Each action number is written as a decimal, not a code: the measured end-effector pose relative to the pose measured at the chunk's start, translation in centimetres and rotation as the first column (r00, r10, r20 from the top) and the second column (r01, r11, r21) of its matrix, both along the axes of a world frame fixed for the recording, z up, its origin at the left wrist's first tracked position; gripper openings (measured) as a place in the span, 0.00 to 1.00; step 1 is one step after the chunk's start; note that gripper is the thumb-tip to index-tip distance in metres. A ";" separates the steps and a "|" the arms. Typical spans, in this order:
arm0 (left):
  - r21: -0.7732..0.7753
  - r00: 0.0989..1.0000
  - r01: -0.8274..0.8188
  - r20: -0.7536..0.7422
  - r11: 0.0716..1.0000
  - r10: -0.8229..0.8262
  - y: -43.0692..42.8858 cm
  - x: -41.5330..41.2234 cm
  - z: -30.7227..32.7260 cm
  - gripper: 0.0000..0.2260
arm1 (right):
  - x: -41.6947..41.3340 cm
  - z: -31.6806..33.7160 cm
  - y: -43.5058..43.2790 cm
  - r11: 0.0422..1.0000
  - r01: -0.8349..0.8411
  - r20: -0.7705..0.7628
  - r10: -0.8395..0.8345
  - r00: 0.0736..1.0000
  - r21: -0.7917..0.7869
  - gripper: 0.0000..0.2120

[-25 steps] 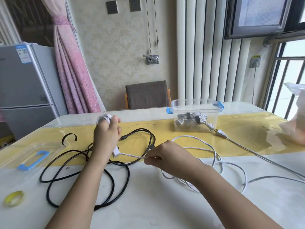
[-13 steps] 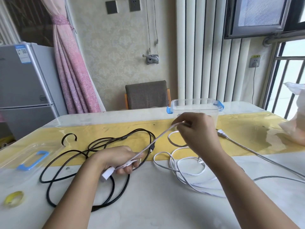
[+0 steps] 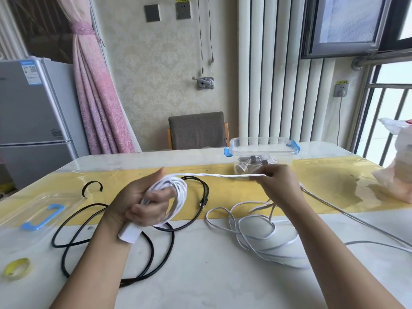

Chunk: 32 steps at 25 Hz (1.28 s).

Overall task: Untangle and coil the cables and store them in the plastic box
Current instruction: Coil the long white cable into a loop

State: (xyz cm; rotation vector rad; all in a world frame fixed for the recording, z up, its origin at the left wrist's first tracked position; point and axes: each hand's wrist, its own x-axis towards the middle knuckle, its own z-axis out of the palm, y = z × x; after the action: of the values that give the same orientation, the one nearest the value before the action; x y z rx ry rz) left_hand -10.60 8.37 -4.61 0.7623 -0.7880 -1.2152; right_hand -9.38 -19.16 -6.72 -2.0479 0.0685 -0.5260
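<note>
Gripping a coil of white cable in the left hand, fingers curled tight round the loops, thumb raised. Pinching the taut stretch of that cable in the right hand, just before the plastic box. Loose white loops on the table below the right wrist, black cable beside the left.

Counts: two hands are seen, left hand and right hand, both gripping one white cable. One black cable is laid under the left grip, with one short black curved piece left of it. One grey cable is seen right of the right grip. One plastic box is placed just beyond that grip; the bundles inside cannot be counted. One lid and one tape roll are seen far left of the grip, one bag far right.
</note>
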 end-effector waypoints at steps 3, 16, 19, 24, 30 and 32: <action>-0.205 0.996 -0.089 0.002 0.975 0.091 -0.2 -0.5 0.7 0.15 | 0.0 -0.7 1.0 0.976 -0.168 -0.053 0.162 0.985 -0.142 0.10; -0.292 0.488 -0.868 -0.353 0.401 0.799 0.5 1.8 0.3 0.20 | -1.6 -1.8 4.9 0.704 -0.423 -0.156 0.413 0.897 -0.571 0.14; -0.301 0.278 -0.941 -0.423 0.156 0.862 0.6 2.2 0.0 0.19 | -2.8 -1.7 6.2 0.637 -0.520 -0.181 0.520 0.835 -0.569 0.15; -0.150 -0.113 -0.977 -0.238 -0.152 0.965 0.0 3.5 -0.2 0.06 | -3.8 -1.9 7.7 0.554 -0.586 -0.142 0.644 0.752 -0.592 0.15; -0.473 -0.524 -0.846 0.649 -0.247 0.551 -1.9 3.6 -2.7 0.09 | -2.9 -1.1 6.4 0.629 -0.422 0.053 0.594 0.803 -0.653 0.16; -0.389 -0.451 -0.886 0.591 -0.253 0.669 -2.6 3.4 -2.7 0.08 | -2.4 -0.9 5.5 0.664 -0.349 0.076 0.523 0.849 -0.662 0.16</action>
State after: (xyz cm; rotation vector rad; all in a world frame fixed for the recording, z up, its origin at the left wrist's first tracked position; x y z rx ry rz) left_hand -7.16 5.73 -7.34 1.7215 -0.1577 0.7548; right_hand -11.80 -13.63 -7.63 -2.4962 -0.8700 -0.5445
